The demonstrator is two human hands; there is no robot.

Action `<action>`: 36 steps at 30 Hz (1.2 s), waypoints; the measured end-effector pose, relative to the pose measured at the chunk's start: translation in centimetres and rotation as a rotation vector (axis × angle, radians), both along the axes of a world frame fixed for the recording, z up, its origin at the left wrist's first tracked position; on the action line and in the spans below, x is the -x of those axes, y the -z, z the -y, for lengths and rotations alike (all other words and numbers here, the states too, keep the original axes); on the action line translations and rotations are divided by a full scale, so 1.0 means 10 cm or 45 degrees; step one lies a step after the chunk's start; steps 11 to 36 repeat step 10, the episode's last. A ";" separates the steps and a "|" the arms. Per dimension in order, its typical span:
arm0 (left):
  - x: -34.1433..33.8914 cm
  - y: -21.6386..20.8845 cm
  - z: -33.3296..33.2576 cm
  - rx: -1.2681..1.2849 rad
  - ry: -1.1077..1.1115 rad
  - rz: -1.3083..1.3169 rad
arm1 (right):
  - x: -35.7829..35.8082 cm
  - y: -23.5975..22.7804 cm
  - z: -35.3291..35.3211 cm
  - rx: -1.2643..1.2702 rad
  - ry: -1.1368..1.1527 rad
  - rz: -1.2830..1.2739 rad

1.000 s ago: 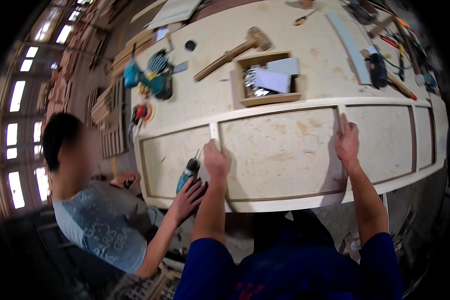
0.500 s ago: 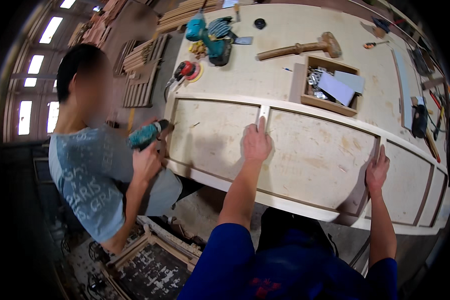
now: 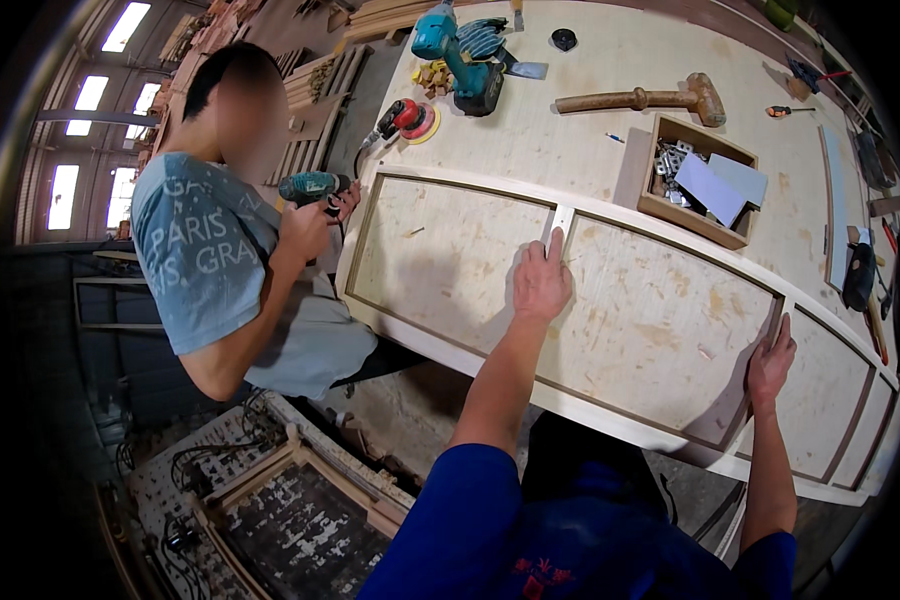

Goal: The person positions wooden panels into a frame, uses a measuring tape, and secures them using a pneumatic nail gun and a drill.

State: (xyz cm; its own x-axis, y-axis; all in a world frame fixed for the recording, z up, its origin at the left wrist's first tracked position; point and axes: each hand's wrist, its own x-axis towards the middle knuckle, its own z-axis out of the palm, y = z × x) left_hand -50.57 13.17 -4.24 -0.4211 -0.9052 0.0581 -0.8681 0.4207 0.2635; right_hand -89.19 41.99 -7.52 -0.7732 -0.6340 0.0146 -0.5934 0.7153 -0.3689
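Note:
A pale wooden frame (image 3: 660, 410) with crossbars lies flat along the near side of the workbench. My left hand (image 3: 543, 282) grips one crossbar, its index finger stretched along the wood. Farther right, my right hand (image 3: 772, 368) holds another crossbar, fingers pointing away from me. The undersides of both hands are hidden. At the frame's left end a co-worker holds a teal cordless drill (image 3: 312, 187), with the other hand close to the chuck.
On the workbench (image 3: 590, 150) lie a wooden mallet (image 3: 635, 100), a box (image 3: 705, 225) of metal fittings, a teal power tool (image 3: 460, 65), a red sander (image 3: 410, 120) and a screwdriver (image 3: 785, 111). Below on the left rests a wood-edged panel (image 3: 300, 530).
The co-worker's drill has risen from the frame's left end, and their other hand has come up to its chuck. My view has shifted slightly; both my hands stay on the crossbars.

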 end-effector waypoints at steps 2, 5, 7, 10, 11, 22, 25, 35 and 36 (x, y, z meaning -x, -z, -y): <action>0.02 -0.02 0.00 -0.008 -0.007 0.005 | -0.02 0.00 -0.01 0.008 -0.012 -0.014; 0.02 -0.02 0.00 -0.009 -0.006 -0.001 | -0.02 -0.02 0.00 0.006 -0.015 -0.012; 0.00 -0.01 0.00 0.007 0.008 -0.011 | -0.01 -0.02 0.00 0.011 -0.020 -0.010; -0.02 0.01 -0.01 0.035 0.031 -0.019 | -0.01 -0.02 -0.01 -0.004 -0.024 0.005; -0.02 0.01 -0.01 0.035 0.031 -0.019 | -0.01 -0.02 -0.01 -0.004 -0.024 0.005; -0.02 0.01 -0.01 0.035 0.031 -0.019 | -0.01 -0.02 -0.01 -0.004 -0.024 0.005; -0.02 0.01 -0.01 0.035 0.031 -0.019 | -0.01 -0.02 -0.01 -0.004 -0.024 0.005; -0.02 0.01 -0.01 0.035 0.031 -0.019 | -0.01 -0.02 -0.01 -0.004 -0.024 0.005; -0.02 0.01 -0.01 0.035 0.031 -0.019 | -0.01 -0.02 -0.01 -0.004 -0.024 0.005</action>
